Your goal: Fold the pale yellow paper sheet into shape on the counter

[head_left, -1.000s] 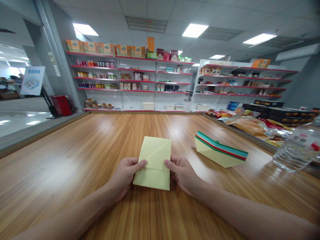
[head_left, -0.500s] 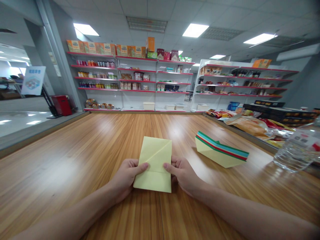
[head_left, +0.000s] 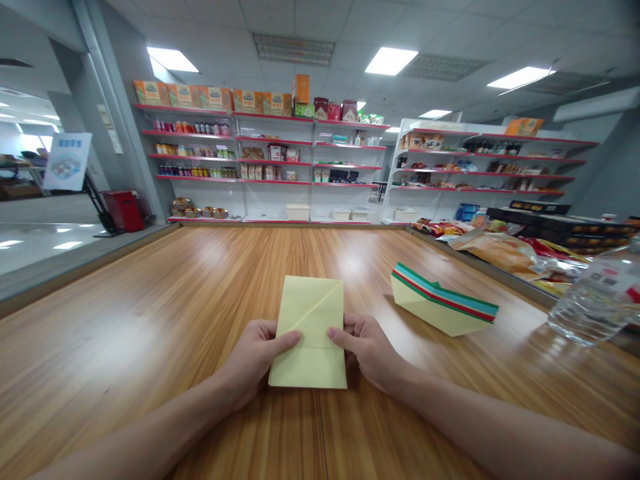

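A folded sheet of pale yellow paper (head_left: 313,307) is held upright over the table between both hands. It shows a diagonal crease across its upper part and a horizontal line lower down. My left hand (head_left: 260,353) pinches its left edge, thumb on the front, other fingers behind. On the right edge my right hand (head_left: 367,350) grips it the same way, fingers partly hidden behind the paper. To the right, a folded paper boat (head_left: 440,303) with green, blue, white and red stripes along its rim stands on the table.
A clear plastic bottle (head_left: 587,307) stands at the right side of the wooden table (head_left: 150,320). Snack bags (head_left: 505,253) and black boxes (head_left: 550,227) lie beyond the table's right edge. Shelves (head_left: 275,200) with packaged goods line the back.
The yellow paper has come down very slightly and turned a little in my hands. Both hands keep their grip; the paper boat has not moved.
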Tool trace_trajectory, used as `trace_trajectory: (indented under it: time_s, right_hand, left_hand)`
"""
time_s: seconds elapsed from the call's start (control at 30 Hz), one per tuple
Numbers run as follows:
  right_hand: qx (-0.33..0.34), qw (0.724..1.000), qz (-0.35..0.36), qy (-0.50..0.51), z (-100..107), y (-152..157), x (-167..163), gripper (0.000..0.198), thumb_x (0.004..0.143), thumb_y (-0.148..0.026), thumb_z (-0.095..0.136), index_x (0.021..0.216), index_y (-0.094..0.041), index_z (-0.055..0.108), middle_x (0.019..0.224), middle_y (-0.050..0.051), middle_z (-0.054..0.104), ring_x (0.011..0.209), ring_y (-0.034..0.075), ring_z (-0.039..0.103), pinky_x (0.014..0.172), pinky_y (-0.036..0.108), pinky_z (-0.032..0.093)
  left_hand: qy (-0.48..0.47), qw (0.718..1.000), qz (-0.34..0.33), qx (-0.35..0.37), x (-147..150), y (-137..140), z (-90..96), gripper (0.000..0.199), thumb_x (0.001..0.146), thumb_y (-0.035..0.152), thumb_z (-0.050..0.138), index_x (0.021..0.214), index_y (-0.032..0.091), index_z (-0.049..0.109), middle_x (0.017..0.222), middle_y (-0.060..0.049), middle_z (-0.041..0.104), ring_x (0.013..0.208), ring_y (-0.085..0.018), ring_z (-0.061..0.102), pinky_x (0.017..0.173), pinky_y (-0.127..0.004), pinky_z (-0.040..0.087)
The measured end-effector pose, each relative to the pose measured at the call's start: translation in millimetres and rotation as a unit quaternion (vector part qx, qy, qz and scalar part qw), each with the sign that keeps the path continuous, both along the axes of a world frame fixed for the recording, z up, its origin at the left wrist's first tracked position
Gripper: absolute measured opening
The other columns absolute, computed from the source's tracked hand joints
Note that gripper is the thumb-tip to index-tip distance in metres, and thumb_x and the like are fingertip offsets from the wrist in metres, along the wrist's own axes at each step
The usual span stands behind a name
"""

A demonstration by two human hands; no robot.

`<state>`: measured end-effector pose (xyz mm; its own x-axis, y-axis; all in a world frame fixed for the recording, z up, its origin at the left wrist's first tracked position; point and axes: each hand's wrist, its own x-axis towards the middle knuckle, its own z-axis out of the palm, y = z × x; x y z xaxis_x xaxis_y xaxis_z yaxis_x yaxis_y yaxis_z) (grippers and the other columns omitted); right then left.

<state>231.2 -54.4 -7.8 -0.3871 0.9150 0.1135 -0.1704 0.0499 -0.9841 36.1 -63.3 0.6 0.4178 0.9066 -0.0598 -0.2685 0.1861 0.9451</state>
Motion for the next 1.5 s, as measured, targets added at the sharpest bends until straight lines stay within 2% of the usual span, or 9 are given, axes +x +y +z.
trace_trajectory:
  time_s: [0.13, 0.4, 0.6, 0.73, 0.83, 1.03, 1.23, 1.37, 1.5]
  right_hand:
    - [-0.002, 0.999, 0.038, 0.002, 0.2, -1.6, 1.6, 0.033, 0.073, -0.035, 0.068, 0.094, -0.01, 0.067, 0.085, 0.011, 0.069, 0.076, 0.02, 0.064, 0.074, 0.037, 0.049]
    - [-0.08, 0.991, 0.082, 0.064, 3.1, -2.5, 2.7, 0.035, 0.073, -0.036, 0.068, 0.091, -0.007, 0.068, 0.081, 0.013, 0.069, 0.072, 0.021, 0.064, 0.075, 0.038, 0.048]
    - [-0.025, 0.999, 0.006, -0.02, 0.1, -2.8, 1.3, 0.029, 0.073, -0.038, 0.066, 0.081, -0.01, 0.07, 0.076, 0.01, 0.069, 0.067, 0.019, 0.062, 0.069, 0.036, 0.049]
    - [-0.02, 0.999, -0.026, 0.007, 0.6, -2.2, 0.8, 0.028, 0.074, -0.037, 0.066, 0.086, -0.011, 0.069, 0.077, 0.008, 0.068, 0.066, 0.018, 0.061, 0.066, 0.033, 0.048]
    - [-0.062, 0.994, -0.048, 0.076, 3.8, -0.1, 2.2, 0.027, 0.076, -0.036, 0.064, 0.089, -0.012, 0.068, 0.073, 0.007, 0.068, 0.062, 0.018, 0.061, 0.061, 0.031, 0.047]
    - [-0.169, 0.977, 0.025, 0.127, 8.5, 3.8, 4.8, 0.034, 0.08, -0.042, 0.057, 0.091, -0.011, 0.067, 0.075, 0.01, 0.069, 0.066, 0.021, 0.062, 0.065, 0.034, 0.047]
    - [-0.009, 0.991, -0.134, 0.025, 3.4, 3.7, 5.7, 0.038, 0.08, -0.044, 0.058, 0.059, -0.012, 0.062, 0.049, 0.001, 0.057, 0.041, 0.011, 0.049, 0.043, 0.024, 0.036]
    - [-0.079, 0.994, -0.016, 0.08, 6.7, 2.1, 4.5, 0.034, 0.08, -0.043, 0.059, 0.075, -0.011, 0.067, 0.063, 0.006, 0.066, 0.057, 0.016, 0.06, 0.058, 0.029, 0.046]
    - [-0.157, 0.975, 0.075, 0.138, 10.2, -0.7, 1.5, 0.033, 0.081, -0.039, 0.058, 0.087, -0.008, 0.067, 0.079, 0.012, 0.069, 0.076, 0.021, 0.064, 0.076, 0.036, 0.047]
  left_hand:
    - [0.003, 0.999, -0.035, -0.005, -0.9, -2.3, 2.9, 0.035, 0.071, 0.028, 0.07, 0.099, 0.007, 0.068, 0.087, -0.016, 0.071, 0.074, -0.024, 0.067, 0.068, -0.034, 0.051]
    - [-0.025, 0.994, -0.101, -0.01, -0.8, -6.2, 6.4, 0.033, 0.071, 0.024, 0.069, 0.099, 0.008, 0.068, 0.09, -0.016, 0.071, 0.079, -0.026, 0.067, 0.074, -0.036, 0.05]
    - [0.062, 0.997, -0.025, 0.026, 5.7, -7.9, 7.7, 0.029, 0.071, 0.026, 0.069, 0.094, 0.009, 0.07, 0.082, -0.013, 0.072, 0.07, -0.023, 0.067, 0.066, -0.033, 0.052]
    - [0.069, 0.995, -0.063, 0.026, 4.6, -8.1, 10.3, 0.027, 0.072, 0.026, 0.068, 0.093, 0.01, 0.07, 0.08, -0.011, 0.072, 0.069, -0.021, 0.067, 0.063, -0.03, 0.051]
    - [0.089, 0.99, -0.104, 0.022, 2.4, -10.0, 13.4, 0.026, 0.071, 0.026, 0.069, 0.09, 0.009, 0.07, 0.077, -0.011, 0.072, 0.064, -0.019, 0.066, 0.058, -0.026, 0.05]
    - [0.084, 0.986, -0.137, 0.037, 0.6, -13.2, 17.2, 0.024, 0.071, 0.027, 0.068, 0.088, 0.01, 0.07, 0.079, -0.01, 0.072, 0.067, -0.019, 0.065, 0.06, -0.026, 0.049]
    - [0.133, 0.988, -0.08, 0.025, 4.0, -12.6, 13.0, 0.023, 0.07, 0.03, 0.069, 0.08, 0.01, 0.071, 0.074, -0.01, 0.072, 0.063, -0.019, 0.065, 0.056, -0.025, 0.049]
    - [0.089, 0.994, -0.065, 0.015, 3.5, -11.5, 9.6, 0.027, 0.069, 0.03, 0.07, 0.086, 0.008, 0.07, 0.077, -0.012, 0.072, 0.064, -0.021, 0.066, 0.057, -0.027, 0.049]
    - [0.029, 0.995, -0.095, -0.001, 0.4, -8.1, 6.1, 0.031, 0.071, 0.029, 0.069, 0.092, 0.006, 0.069, 0.079, -0.015, 0.072, 0.068, -0.023, 0.067, 0.061, -0.03, 0.05]
